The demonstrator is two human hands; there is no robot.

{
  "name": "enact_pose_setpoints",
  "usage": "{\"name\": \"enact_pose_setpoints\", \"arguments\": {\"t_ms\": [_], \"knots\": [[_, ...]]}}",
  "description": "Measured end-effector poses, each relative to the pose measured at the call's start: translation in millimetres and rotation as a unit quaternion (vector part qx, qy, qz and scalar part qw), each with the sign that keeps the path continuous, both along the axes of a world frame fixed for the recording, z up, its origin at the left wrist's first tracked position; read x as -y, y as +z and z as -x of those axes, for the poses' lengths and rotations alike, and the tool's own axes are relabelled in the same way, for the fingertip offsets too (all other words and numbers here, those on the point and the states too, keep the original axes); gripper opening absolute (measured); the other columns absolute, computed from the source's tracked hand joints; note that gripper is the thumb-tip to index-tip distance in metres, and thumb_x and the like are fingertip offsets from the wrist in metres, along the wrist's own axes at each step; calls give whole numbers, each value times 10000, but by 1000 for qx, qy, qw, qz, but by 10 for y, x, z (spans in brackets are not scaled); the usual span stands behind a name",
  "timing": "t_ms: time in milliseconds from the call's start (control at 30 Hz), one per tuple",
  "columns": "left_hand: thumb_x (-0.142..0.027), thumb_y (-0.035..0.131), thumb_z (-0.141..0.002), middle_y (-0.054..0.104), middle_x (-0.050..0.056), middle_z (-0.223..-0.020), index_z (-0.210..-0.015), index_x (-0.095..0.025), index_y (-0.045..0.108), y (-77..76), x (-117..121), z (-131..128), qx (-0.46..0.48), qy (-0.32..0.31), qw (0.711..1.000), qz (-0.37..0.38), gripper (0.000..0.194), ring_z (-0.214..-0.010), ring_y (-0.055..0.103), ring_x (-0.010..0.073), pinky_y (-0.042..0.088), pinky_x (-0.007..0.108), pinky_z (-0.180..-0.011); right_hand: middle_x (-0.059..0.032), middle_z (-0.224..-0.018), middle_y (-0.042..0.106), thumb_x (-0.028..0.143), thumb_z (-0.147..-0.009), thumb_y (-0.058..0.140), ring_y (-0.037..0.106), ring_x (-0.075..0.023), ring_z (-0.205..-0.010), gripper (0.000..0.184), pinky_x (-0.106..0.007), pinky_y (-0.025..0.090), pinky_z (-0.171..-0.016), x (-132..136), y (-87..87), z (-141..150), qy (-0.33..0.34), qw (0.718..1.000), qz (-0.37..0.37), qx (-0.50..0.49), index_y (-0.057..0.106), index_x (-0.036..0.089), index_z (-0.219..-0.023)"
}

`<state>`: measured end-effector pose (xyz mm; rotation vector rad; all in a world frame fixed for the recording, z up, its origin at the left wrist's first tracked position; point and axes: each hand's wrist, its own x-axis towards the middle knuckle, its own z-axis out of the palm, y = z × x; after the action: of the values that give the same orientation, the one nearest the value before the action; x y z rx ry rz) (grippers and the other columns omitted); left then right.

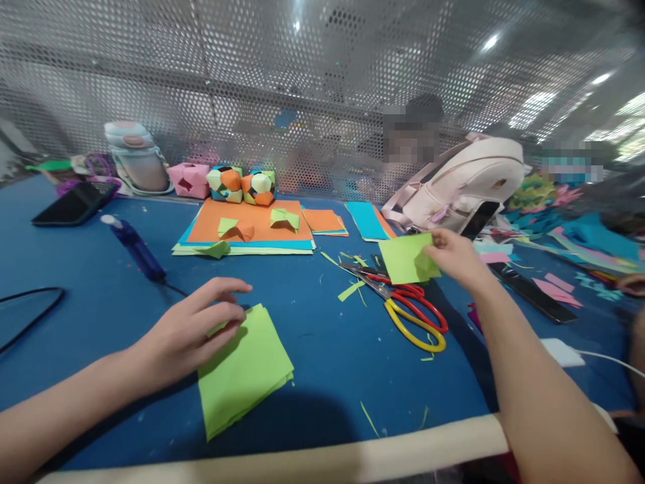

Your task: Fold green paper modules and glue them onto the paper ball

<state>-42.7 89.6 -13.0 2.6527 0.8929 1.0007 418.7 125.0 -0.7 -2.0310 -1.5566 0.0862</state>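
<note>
The left hand (201, 329) covers one corner of the stack of green paper (252, 380); its sheet count cannot be told. The green sheet (403, 259) in the right hand (451, 254) hides part of the scissors (400, 326). The left forearm (80, 410) and black cable (55, 290) are cut off by the left edge, the right forearm (534, 376) by the bottom edge. A person behind the mesh panel (242, 60) is indistinct and partly pixelated.
</note>
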Motion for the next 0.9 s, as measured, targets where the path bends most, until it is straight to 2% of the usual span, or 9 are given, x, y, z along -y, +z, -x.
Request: {"name": "enact_pose_setpoints", "arguments": {"t_ms": [167,267,400,500,567,633,700,800,900], "knots": [[-162,438,-875,565,65,-1127,-846,-197,604,40,-14,24,-3,-7,1000,3,172,-910,591,128,476,237,-813,-112,-864,651,227,-756,457,615,-162,-674,309,-262,473,-572,75,140,125,-6,986,-80,-144,538,127,-1037],[-221,473,-862,594,71,-1102,-900,-201,609,127,-46,-46,15,3,998,54,142,-999,584,175,495,287,-851,-61,-821,638,249,-699,550,606,-150,-662,284,-249,467,-549,110,216,428,31,973,-90,-210,567,161,-968],[-376,509,-838,607,104,-1109,-1119,-189,511,248,-97,-306,51,9,965,257,338,-885,630,191,551,334,-741,-23,-828,614,217,-635,655,589,-133,-715,302,-263,485,-637,287,207,1199,175,931,-67,-314,598,186,-930],[-377,581,-771,551,124,-1216,-1179,-193,450,303,-95,-545,86,-12,940,329,466,-1002,593,215,533,338,-771,-16,-840,611,219,-712,611,590,-130,-727,260,-274,493,-650,520,159,1764,285,902,-16,-323,595,215,-971],[-311,570,-759,616,83,-1046,-1211,-192,418,319,-76,-672,90,-42,920,378,492,-864,614,177,523,277,-653,-18,-857,619,236,-752,590,594,-128,-705,256,-277,500,-624,627,172,1941,322,885,9,-336,589,235,-1007],[-259,528,-773,616,17,-834,-1241,-196,406,322,-67,-753,72,-52,914,396,487,-682,581,128,461,217,-532,-32,-905,640,286,-767,597,619,-145,-746,267,-295,512,-651,630,227,1885,335,881,16,-335,589,236,-1028],[-230,513,-774,598,1,-792,-1253,-200,421,313,-88,-793,62,-40,927,369,488,-635,541,109,422,199,-508,-58,-980,658,356,-782,583,634,-177,-850,290,-328,511,-734,522,285,1610,296,908,2,-296,592,216,-1034],[-211,538,-741,616,49,-1014,-1223,-203,494,292,-172,-820,74,-24,952,297,484,-773,556,132,454,226,-621,-70,-974,679,378,-793,534,613,-203,-911,268,-339,461,-810,244,260,983,77,995,-3,-59,650,195,-951],[-230,523,-732,656,44,-960,-1073,-190,630,272,-272,-868,66,-7,944,323,359,-720,563,141,442,233,-589,-105,-787,688,288,-671,631,613,-259,-828,167,-367,440,-766,2,93,449,5,999,27,-22,670,136,-727]]}}
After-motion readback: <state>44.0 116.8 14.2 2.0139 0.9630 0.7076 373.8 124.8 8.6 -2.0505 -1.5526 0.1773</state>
